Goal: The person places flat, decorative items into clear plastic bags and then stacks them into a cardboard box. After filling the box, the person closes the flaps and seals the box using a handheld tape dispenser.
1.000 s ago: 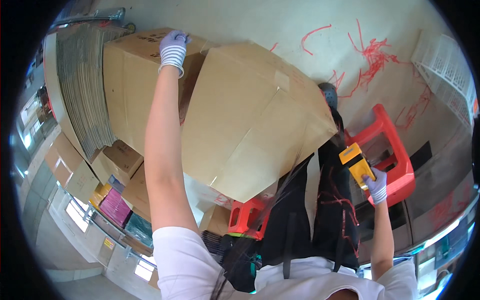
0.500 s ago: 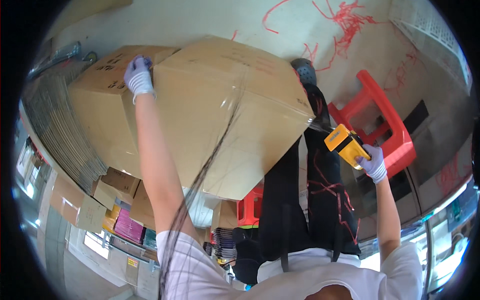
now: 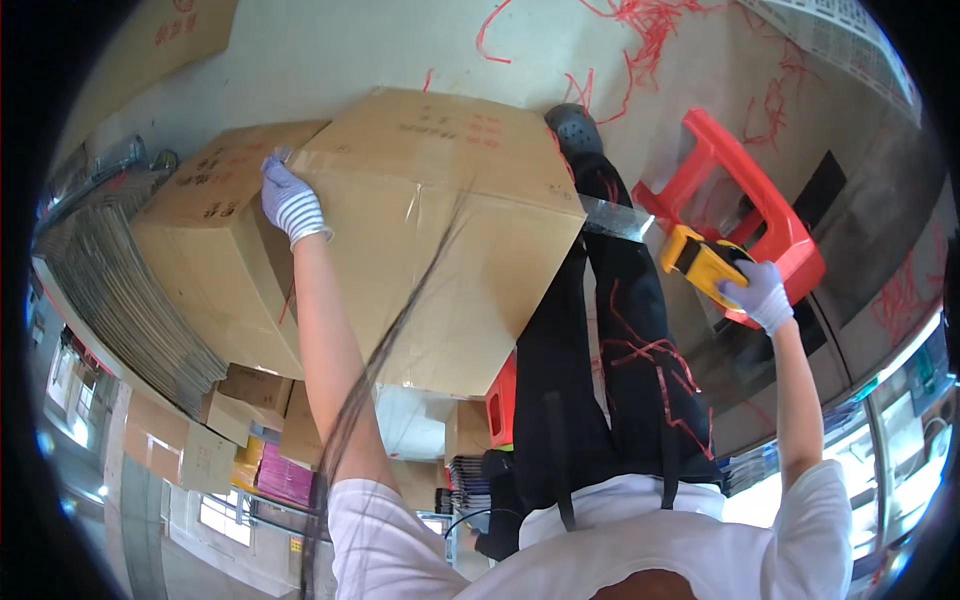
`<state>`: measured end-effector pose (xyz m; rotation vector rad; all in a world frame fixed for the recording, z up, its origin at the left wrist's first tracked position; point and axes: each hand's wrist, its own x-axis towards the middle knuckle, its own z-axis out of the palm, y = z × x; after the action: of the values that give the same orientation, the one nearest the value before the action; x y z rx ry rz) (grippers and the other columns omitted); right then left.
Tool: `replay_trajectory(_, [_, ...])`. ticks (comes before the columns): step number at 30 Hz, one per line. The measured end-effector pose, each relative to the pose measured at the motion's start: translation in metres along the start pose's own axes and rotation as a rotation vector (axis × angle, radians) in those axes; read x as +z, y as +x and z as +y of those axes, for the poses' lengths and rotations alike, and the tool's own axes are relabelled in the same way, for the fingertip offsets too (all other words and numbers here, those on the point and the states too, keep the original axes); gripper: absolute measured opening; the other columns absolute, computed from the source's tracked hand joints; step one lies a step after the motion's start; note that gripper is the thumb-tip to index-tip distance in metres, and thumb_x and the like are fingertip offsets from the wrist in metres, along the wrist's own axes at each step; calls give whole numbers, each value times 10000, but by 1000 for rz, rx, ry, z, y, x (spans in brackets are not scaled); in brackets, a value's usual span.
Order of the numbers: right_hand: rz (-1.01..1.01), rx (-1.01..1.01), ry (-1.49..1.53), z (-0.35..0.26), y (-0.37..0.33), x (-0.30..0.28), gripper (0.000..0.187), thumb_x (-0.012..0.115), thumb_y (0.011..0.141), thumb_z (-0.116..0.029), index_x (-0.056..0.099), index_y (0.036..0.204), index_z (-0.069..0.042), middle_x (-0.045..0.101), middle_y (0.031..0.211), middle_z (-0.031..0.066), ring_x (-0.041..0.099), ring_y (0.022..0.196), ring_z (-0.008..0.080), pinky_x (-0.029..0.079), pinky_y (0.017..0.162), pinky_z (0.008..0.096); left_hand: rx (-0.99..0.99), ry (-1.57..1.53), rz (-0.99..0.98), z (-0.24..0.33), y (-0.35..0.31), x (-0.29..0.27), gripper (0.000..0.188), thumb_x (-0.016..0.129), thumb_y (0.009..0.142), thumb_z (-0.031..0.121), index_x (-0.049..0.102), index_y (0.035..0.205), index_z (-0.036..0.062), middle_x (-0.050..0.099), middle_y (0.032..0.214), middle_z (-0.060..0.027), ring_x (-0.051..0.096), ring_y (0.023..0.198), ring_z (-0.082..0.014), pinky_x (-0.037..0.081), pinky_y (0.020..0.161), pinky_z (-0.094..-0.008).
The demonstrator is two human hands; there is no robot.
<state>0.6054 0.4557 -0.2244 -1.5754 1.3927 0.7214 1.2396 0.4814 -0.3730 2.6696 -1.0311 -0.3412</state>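
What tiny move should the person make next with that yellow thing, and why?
Probably bring the right hand and its yellow tape dispenser closer to the big box: clear tape seems to stretch between box and dispenser, while the left hand is at the box's other side.

Two adjoining cartons (image 3: 500, 275), one tape dispenser (image 3: 708, 272), two red stools (image 3: 798, 262) (one mostly hidden).

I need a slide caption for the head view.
Clear tape strip spans from blocky yellow tape dispenser, in right hand, to large brown cardboard box by left hand.
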Motion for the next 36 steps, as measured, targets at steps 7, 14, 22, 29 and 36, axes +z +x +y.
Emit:
replay_trajectory(7, [-127,168,-128,-137,122,51,498,504,801,-487,674,905,-31,653,869,190,634,823,338,493,728,429,-57,10,23,22,-6,-4,501,253,953,354,635,1061,48,646,1071,-138,582,1034,-310,429,899,-377])
replay_trajectory(14, [224,379,73,-132,103,76,474,506,825,-499,642,893,-50,646,819,217,625,811,359,488,705,457,49,-409,115,-9,-4,-3,434,342,941,280,552,1127,-51,612,1131,-170,576,1058,-276,416,952,-358])
replay_trajectory(22, [225,-547,374,-186,-48,118,336,733,671,-368,566,734,-84,527,640,101,544,640,286,445,588,390,-191,-763,-2,-27,10,-5,412,376,943,224,523,1172,-85,555,1213,-189,522,1138,-260,358,1029,-346])
replay_trajectory(29, [353,-551,186,-171,59,79,147,608,787,-252,626,772,-107,608,736,107,625,698,254,507,608,365,-246,-769,-136,-12,5,-10,406,365,933,190,538,1145,-110,586,1152,-174,544,1086,-243,362,1012,-332])
replay_trajectory(36, [-396,163,520,-106,280,109,408,592,810,-439,672,847,-40,669,785,74,632,733,254,491,707,361,-310,-759,-180,-11,14,1,394,358,945,200,521,1198,-55,531,1235,-141,465,1166,-224,286,1051,-318])
